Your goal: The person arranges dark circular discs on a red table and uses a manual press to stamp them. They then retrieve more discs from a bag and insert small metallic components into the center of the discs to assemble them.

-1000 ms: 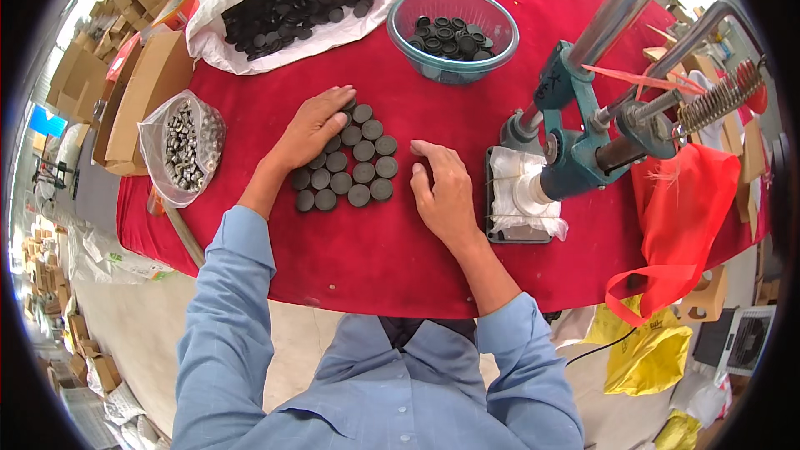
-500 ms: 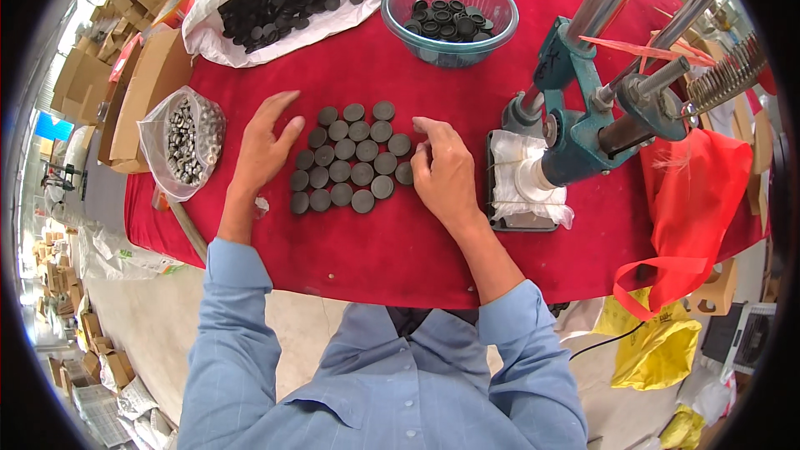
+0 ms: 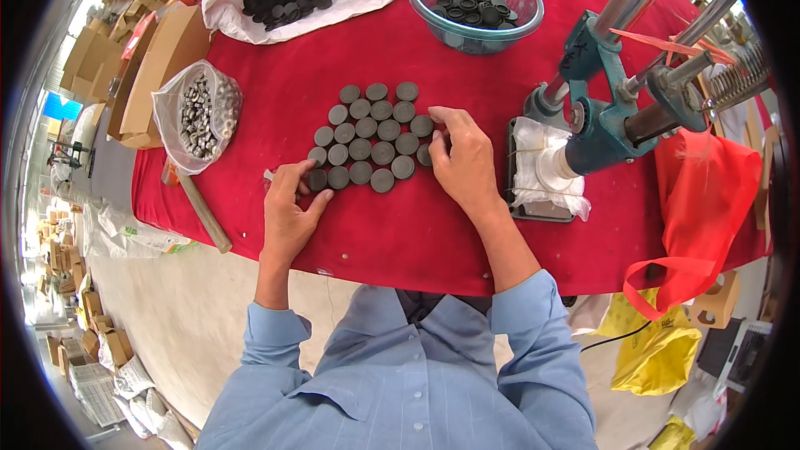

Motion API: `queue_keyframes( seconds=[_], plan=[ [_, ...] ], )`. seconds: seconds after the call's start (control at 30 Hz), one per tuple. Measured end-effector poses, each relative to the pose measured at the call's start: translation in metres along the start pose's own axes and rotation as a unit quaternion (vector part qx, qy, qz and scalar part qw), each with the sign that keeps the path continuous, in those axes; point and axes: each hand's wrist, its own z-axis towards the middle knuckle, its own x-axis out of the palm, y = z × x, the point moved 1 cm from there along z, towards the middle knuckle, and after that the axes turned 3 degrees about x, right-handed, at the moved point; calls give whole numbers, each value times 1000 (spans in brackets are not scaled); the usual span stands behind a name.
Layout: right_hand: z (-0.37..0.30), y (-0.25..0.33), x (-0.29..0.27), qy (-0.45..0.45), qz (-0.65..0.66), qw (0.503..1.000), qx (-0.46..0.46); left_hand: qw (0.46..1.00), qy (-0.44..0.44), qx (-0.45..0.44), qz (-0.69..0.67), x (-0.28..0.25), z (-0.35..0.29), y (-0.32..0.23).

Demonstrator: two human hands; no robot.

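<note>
Several black round discs [image 3: 359, 149] lie flat in close, uneven rows on the red tablecloth. At the near left corner of the group, my left hand [image 3: 288, 210] has its thumb and fingers apart around the end discs, its fingertips at their edge. My right hand [image 3: 464, 160] rests at the group's right edge, thumb and index finger spread beside the outermost discs. I see nothing held in either hand. Farther off, a clear bluish plastic bowl [image 3: 476, 38] holds several black ring-shaped caps [image 3: 472, 8], and a white sack [image 3: 225, 10] is filled with more black pieces.
Right of my right hand stands a green hand press [image 3: 593, 137] over a plastic-wrapped base. At the left are a bag of small metal parts [image 3: 197, 118], a hammer [image 3: 204, 210] and a cardboard box [image 3: 167, 67]. A red bag [image 3: 708, 200] hangs at the table's right edge.
My left hand has come down from the far left side of the discs to their near left corner. The right hand stays at the right edge. The whole view has shifted slightly.
</note>
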Motion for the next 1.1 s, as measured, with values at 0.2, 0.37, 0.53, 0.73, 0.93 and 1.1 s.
queue_keyframes(
  seconds=[0.2,0.37,0.53,0.73,0.93,1.1],
  plan=[
    [0,0,-2,-7,-2,1000,-13,1000,-15,8,-13,8,-7,0],
    [-2,1,-13,23,-23,999,32,999,-29,23,-15,10,-9,-7],
    [-18,25,-26,113,-58,992,20,999,-47,15,16,14,-11,-16],
    [-25,31,-10,88,-169,982,-6,995,-53,-48,68,27,-7,-27],
    [-26,25,-4,70,-118,990,-19,995,-72,-64,25,24,-22,-17],
    [-31,23,-16,61,-59,996,-12,994,-101,-29,5,26,-31,-14]
  ],
)
